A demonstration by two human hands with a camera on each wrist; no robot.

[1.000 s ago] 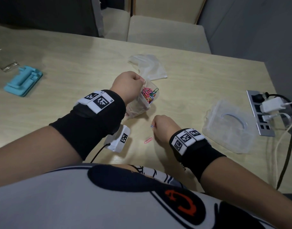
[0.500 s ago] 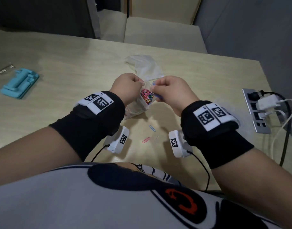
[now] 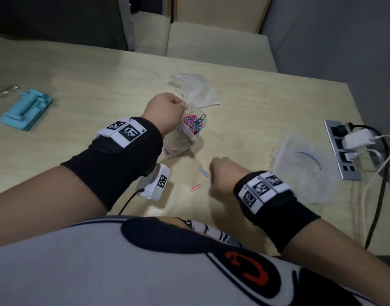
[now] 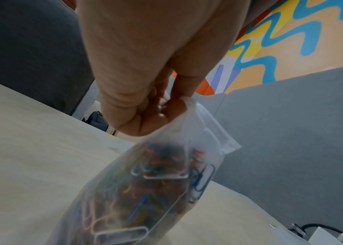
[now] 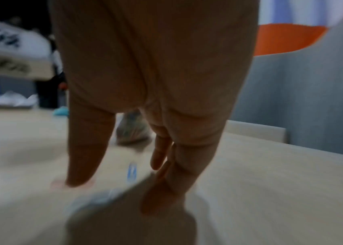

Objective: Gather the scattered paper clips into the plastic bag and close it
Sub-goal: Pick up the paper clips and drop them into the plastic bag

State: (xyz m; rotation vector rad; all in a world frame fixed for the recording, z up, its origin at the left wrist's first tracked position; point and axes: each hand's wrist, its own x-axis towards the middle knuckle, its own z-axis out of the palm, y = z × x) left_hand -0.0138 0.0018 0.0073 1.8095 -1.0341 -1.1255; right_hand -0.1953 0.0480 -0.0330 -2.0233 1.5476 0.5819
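In left hand [image 3: 165, 111]: bag [image 3: 185, 138] near-upright, mouth apparently up.

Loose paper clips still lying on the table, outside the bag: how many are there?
3: a blue paper clip left of the right hand, a pink paper clip nearer the person, and a pale clip at the hand's edge. The hand may hide more.

Blue clip [image 3: 203, 171], pink clip [image 3: 195, 187], turquoise stand [image 3: 26, 110], black wristbands [image 3: 114, 160].
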